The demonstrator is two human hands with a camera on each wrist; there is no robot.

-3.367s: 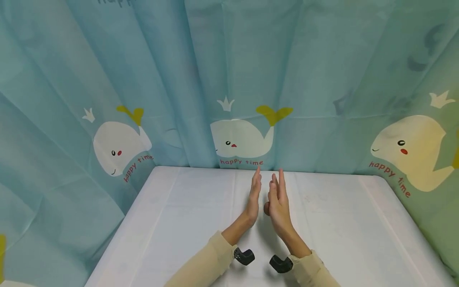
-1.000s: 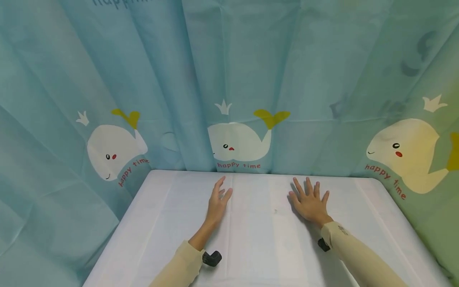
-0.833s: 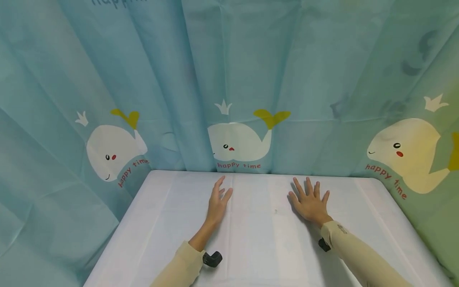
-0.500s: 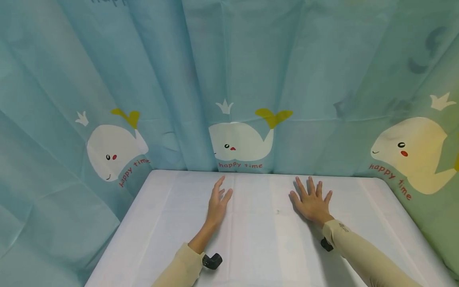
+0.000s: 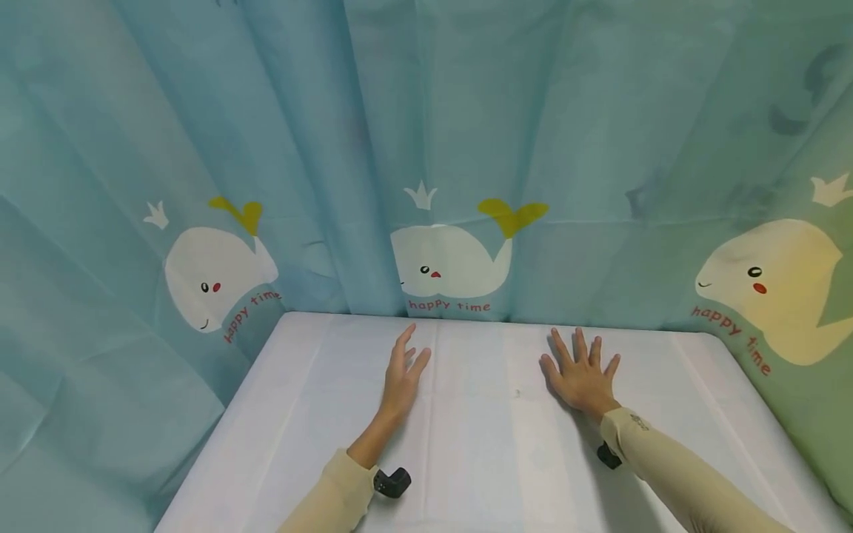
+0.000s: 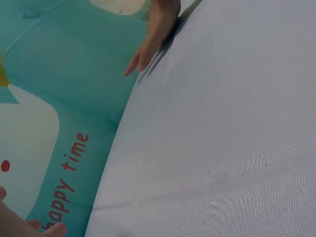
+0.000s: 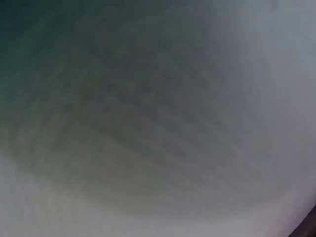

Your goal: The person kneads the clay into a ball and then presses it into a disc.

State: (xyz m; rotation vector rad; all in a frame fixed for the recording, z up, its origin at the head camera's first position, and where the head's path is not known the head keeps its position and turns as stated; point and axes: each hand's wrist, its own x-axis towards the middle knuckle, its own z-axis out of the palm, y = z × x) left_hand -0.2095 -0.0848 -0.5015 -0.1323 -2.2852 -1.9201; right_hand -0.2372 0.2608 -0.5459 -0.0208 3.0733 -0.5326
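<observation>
My left hand [image 5: 401, 381] is over the white tabletop [image 5: 466, 444], left of the middle, turned on its side with the thumb apart from loosely bent fingers and nothing between them. To the right, my right hand [image 5: 582, 377] lies palm down near the far edge, fingers straight and spread, close over the cloth with a shadow beside it. In the left wrist view the right hand [image 6: 153, 39] shows at the top, and fingertips of the left hand [image 6: 19, 224] at the lower left corner. The right wrist view is dark and blurred.
A blue-green curtain [image 5: 453, 148] with white whales and "happy time" lettering hangs right behind the table's far edge and along both sides. Small black cameras [image 5: 392, 483] sit at both wrists. A faint mark [image 5: 517, 394] shows on the cloth between the hands.
Earlier both hands stood upright, palms facing, at the middle. They have since moved apart, the right one turning palm down. Over the last second both hands stay nearly still; the view shifts slightly.
</observation>
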